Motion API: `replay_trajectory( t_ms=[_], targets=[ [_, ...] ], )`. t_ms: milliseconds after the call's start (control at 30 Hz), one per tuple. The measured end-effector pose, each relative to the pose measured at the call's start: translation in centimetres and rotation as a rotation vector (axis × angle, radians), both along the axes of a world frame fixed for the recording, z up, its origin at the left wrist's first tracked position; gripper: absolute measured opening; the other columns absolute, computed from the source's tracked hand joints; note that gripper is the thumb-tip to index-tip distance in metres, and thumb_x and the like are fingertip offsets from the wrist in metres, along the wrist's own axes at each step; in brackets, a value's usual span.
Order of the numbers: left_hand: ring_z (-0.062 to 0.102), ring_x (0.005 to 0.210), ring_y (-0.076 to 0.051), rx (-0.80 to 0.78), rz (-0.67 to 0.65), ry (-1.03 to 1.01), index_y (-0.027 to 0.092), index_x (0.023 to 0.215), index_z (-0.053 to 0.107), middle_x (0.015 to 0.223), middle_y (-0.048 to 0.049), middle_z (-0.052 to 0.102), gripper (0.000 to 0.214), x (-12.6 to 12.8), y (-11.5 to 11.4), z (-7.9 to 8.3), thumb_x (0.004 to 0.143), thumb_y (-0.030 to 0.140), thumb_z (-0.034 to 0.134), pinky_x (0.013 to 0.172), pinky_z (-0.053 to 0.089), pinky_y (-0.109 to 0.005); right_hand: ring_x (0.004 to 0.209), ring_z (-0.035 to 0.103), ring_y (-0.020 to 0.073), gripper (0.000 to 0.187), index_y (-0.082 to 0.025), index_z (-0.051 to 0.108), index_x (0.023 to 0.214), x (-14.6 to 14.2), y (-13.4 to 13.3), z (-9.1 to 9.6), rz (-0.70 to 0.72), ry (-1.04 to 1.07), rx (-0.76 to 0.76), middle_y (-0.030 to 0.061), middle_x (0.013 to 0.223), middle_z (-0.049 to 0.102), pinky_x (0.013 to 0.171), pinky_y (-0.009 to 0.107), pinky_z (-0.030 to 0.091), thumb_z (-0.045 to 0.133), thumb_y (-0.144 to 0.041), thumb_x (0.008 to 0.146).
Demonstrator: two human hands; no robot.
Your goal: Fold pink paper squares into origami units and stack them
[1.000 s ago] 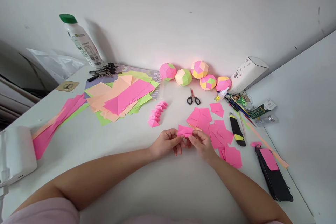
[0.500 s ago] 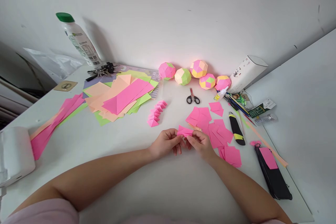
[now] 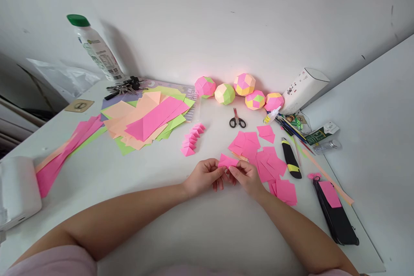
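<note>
A small pink piece of paper (image 3: 227, 160) is held up between my two hands, with a crease along its lower part. My left hand (image 3: 203, 176) pinches its left end between thumb and fingers. At the right end, my right hand (image 3: 248, 177) pinches it the same way; the fingertips of both hands nearly meet below it. Just right of my right hand lie loose pink paper pieces (image 3: 271, 164), overlapping one another. Beyond my left hand, several folded pink paper units (image 3: 192, 139) stand in a nested row.
Scissors (image 3: 237, 119) lie beyond my hands, before several paper balls (image 3: 224, 94) along the wall. A utility knife (image 3: 291, 158) and a phone (image 3: 336, 213) are at right. Coloured sheets (image 3: 155, 118), keys (image 3: 124, 87), a bottle (image 3: 97, 51) and a white device (image 3: 19, 192) occupy the left.
Both hands keep their pinch on the pink paper in nearly the same place. The view has shifted very slightly; nothing else has visibly moved.
</note>
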State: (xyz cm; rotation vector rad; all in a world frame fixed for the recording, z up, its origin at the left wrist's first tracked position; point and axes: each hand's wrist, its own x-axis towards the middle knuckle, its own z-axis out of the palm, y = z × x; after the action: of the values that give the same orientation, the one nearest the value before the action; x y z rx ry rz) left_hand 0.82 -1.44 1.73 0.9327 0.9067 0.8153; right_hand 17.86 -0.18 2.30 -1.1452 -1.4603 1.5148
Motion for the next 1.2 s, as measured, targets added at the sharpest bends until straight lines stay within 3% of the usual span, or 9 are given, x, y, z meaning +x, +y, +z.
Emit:
replay_trajectory(
  t_ms=[267, 433, 1200],
  targets=[
    [0.06, 0.051, -0.011, 0.016, -0.144, 0.019, 0.013, 0.083, 0.056, 0.077, -0.0071, 0.068, 0.035, -0.3, 0.5, 1.0, 0.078, 0.048, 0.056, 0.04, 0.043, -0.02, 0.049, 0.055, 0.0115, 0.023, -0.017, 0.061, 0.071, 0.3, 0.1, -0.6, 0.052, 0.002, 0.014, 0.0004, 0.059, 0.059, 0.043, 0.023, 0.046, 0.06, -0.038, 0.08],
    [0.058, 0.048, -0.011, 0.019, -0.137, 0.036, 0.013, 0.083, 0.058, 0.072, -0.0055, 0.067, 0.033, -0.3, 0.5, 1.0, 0.079, 0.046, 0.056, 0.04, 0.043, -0.02, 0.047, 0.055, 0.01, 0.021, -0.016, 0.062, 0.077, 0.4, 0.2, -0.6, 0.085, 0.019, -0.007, 0.0, 0.061, 0.06, 0.043, 0.021, 0.045, 0.058, -0.036, 0.081],
    [0.057, 0.041, -0.01, -0.027, -0.109, 0.052, 0.014, 0.071, 0.056, 0.059, -0.0018, 0.063, 0.035, -0.2, 0.6, 0.6, 0.077, 0.048, 0.058, 0.035, 0.04, -0.019, 0.046, 0.059, 0.01, 0.023, -0.015, 0.058, 0.071, 0.4, 0.4, -0.1, 0.13, 0.038, -0.074, 0.0012, 0.061, 0.065, 0.041, 0.019, 0.042, 0.057, -0.034, 0.082]
  ],
)
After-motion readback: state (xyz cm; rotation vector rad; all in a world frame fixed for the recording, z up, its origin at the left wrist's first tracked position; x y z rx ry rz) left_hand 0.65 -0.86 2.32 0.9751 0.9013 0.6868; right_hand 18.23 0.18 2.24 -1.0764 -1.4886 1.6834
